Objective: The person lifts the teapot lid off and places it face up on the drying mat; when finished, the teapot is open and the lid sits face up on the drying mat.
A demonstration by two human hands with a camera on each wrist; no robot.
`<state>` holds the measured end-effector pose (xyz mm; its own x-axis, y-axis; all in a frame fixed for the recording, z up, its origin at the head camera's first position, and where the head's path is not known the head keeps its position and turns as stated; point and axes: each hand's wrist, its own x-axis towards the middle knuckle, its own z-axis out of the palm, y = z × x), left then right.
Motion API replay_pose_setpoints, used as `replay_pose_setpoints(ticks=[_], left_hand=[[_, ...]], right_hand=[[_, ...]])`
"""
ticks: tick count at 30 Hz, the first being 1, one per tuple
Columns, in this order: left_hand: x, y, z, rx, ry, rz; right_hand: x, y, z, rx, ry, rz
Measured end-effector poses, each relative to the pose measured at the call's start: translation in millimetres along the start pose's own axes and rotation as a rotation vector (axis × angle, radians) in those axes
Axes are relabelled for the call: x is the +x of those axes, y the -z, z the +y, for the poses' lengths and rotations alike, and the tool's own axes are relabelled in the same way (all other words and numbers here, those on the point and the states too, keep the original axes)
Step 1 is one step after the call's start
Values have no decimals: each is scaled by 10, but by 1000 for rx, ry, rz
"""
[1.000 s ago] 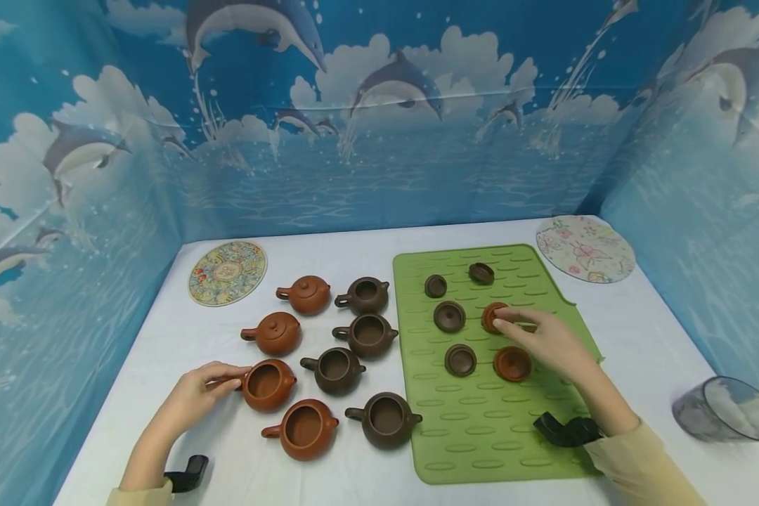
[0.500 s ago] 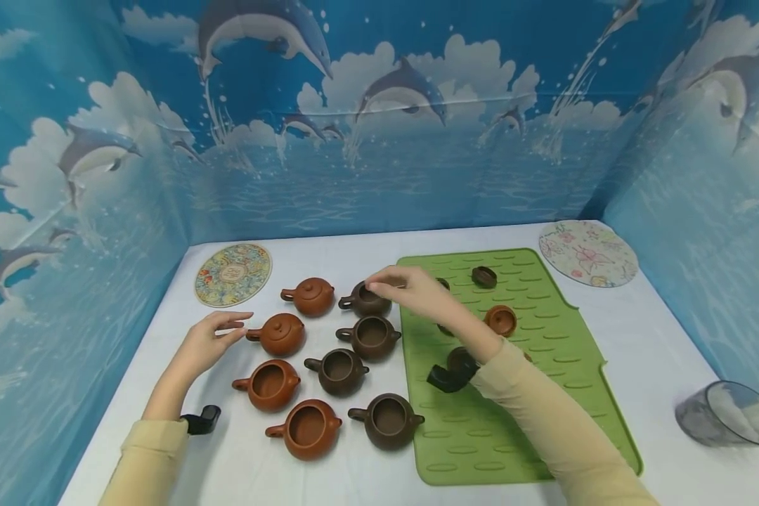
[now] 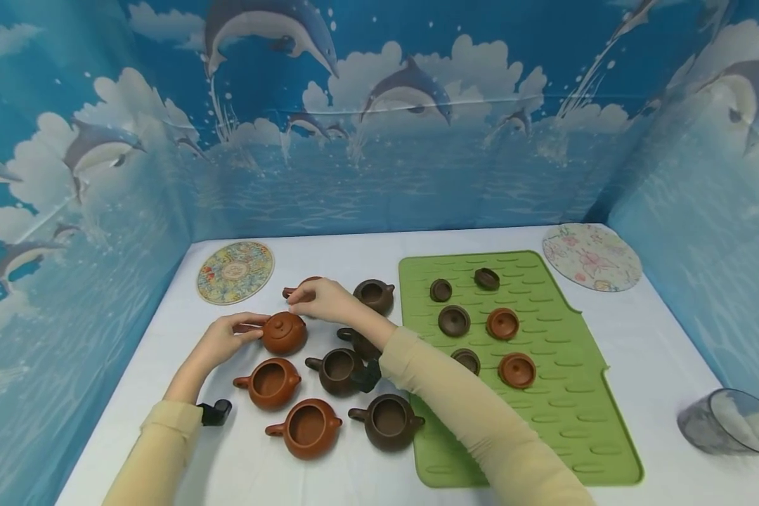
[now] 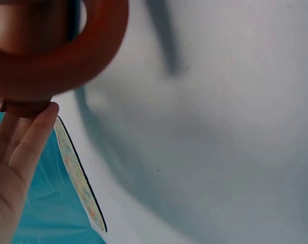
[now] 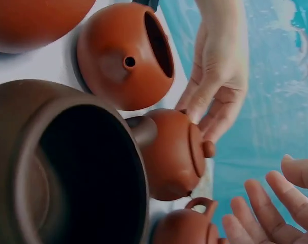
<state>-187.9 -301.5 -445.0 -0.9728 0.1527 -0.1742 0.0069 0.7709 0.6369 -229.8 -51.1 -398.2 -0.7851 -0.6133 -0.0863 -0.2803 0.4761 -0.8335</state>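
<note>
My left hand [image 3: 223, 342] pinches the handle of a reddish-brown lidded teapot [image 3: 283, 334]. In the right wrist view its thumb and fingers [image 5: 222, 99] are at the side of this pot. My right hand [image 3: 329, 302] hovers just above and right of that teapot, covering much of a second lidded one [image 3: 303, 282] behind it. Fingers spread, it holds nothing in the right wrist view. Nearer are two lidless reddish-brown teapots [image 3: 270, 383]. Several dark brown lidless teapots [image 3: 339, 372] stand to the right, one partly behind my right wrist. A teapot handle [image 4: 103, 51] looms in the left wrist view.
On the green mat [image 3: 575, 422] lie several dark brown lids [image 3: 454, 321] and two reddish-brown ones [image 3: 502, 324]. Round patterned mats lie at the back left [image 3: 235, 273] and back right [image 3: 591, 257]. A grey clear cup [image 3: 730, 422] lies on its side at far right.
My right hand has left a reddish-brown lid on the green mat and crossed left over the teapots. My left hand moved from a lidless teapot's handle up to the lidded teapot's handle.
</note>
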Motion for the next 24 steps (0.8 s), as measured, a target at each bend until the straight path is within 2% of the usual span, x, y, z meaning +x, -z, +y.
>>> replay_pose_setpoints(ticks=[5, 10, 18, 24], left_hand=[[19, -10, 13, 22, 15, 21], [5, -11, 6, 22, 26, 33], [-6, -16, 0, 20, 31, 28], [10, -18, 7, 21, 28, 38]], right_hand=[[135, -120, -40, -18, -44, 2], [221, -266, -83, -95, -93, 1], [275, -464, -83, -301, -65, 8], [250, -486, -98, -326, -63, 47]])
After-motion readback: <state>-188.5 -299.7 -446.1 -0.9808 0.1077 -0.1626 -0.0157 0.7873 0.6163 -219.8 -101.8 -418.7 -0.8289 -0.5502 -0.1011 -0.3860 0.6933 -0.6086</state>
